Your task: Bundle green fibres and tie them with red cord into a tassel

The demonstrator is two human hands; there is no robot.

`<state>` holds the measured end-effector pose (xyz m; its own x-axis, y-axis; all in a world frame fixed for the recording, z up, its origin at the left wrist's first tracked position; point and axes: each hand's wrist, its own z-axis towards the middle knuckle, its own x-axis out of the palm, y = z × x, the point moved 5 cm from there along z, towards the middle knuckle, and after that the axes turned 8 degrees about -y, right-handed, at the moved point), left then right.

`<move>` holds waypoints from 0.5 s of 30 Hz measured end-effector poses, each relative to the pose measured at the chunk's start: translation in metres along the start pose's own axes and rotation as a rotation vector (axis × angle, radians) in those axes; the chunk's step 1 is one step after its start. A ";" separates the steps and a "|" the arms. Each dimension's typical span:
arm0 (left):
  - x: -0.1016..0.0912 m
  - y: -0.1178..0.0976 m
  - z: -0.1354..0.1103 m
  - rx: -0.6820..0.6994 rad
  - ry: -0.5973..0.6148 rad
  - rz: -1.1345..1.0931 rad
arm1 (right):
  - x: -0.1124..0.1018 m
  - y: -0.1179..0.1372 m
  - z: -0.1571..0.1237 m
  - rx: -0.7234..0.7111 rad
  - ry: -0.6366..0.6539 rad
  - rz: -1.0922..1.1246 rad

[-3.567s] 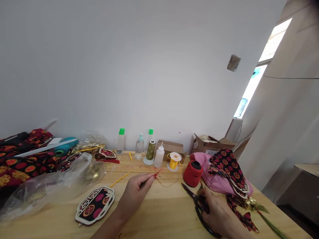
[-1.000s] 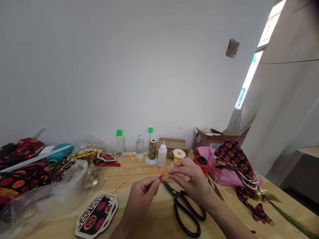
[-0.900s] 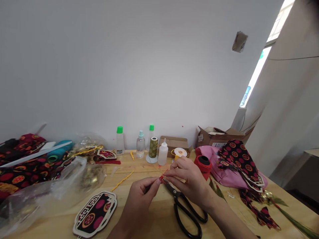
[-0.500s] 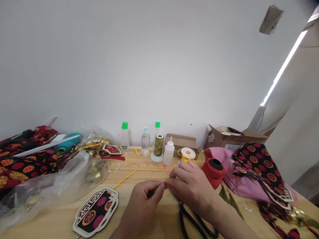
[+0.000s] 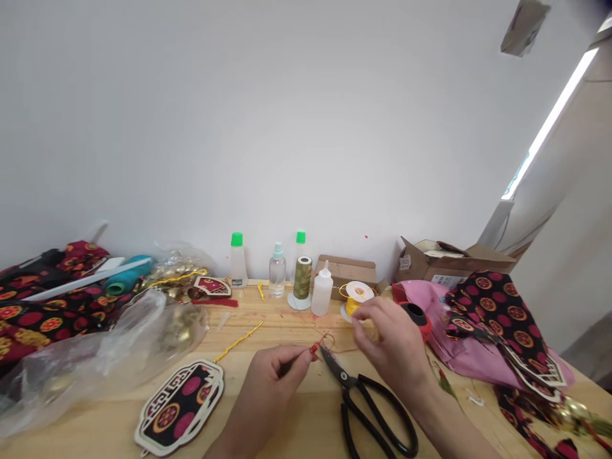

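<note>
My left hand (image 5: 272,382) pinches a small red knotted thread bundle (image 5: 314,348) between thumb and forefinger, above the wooden table. A thin loop of red thread (image 5: 327,339) curls out of the bundle, and a strand runs right toward my right hand (image 5: 396,341). That hand is raised, its thumb and forefinger curled together near the strand; the thread between its fingertips is too fine to make out. Black-handled scissors (image 5: 351,380) lie between my hands, their blade tips just beside the bundle. A red thread cone (image 5: 423,324) stands partly hidden behind my right hand.
A framed fabric ornament (image 5: 184,408) with a yellow cord lies at left, near plastic bags (image 5: 109,357) of gold bells. Along the wall stand a green thread spool (image 5: 302,280), a white squeeze bottle (image 5: 322,293) and a yellow cord spool (image 5: 354,306). Patterned fabric (image 5: 492,312) lies right.
My right hand has moved away from my left fingertips, up and to the right, uncovering the scissors and the red thread. My left hand stays nearly in place, still pinching.
</note>
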<state>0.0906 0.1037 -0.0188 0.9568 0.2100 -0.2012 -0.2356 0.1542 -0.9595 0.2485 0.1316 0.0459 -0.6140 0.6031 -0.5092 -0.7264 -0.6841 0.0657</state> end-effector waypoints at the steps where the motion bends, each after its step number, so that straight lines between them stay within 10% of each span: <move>1: 0.000 0.001 0.000 -0.025 0.013 -0.022 | -0.001 -0.012 0.000 0.066 0.014 -0.055; 6: 0.000 0.003 -0.003 -0.116 0.028 -0.080 | 0.002 -0.039 -0.005 0.182 0.092 -0.170; 15: 0.006 0.004 -0.002 -0.185 0.107 -0.238 | 0.006 0.027 -0.009 -0.023 0.087 0.408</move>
<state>0.0960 0.1039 -0.0243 0.9962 0.0846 0.0230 0.0225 0.0069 -0.9997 0.2276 0.1128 0.0368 -0.8209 0.2444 -0.5161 -0.4212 -0.8694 0.2584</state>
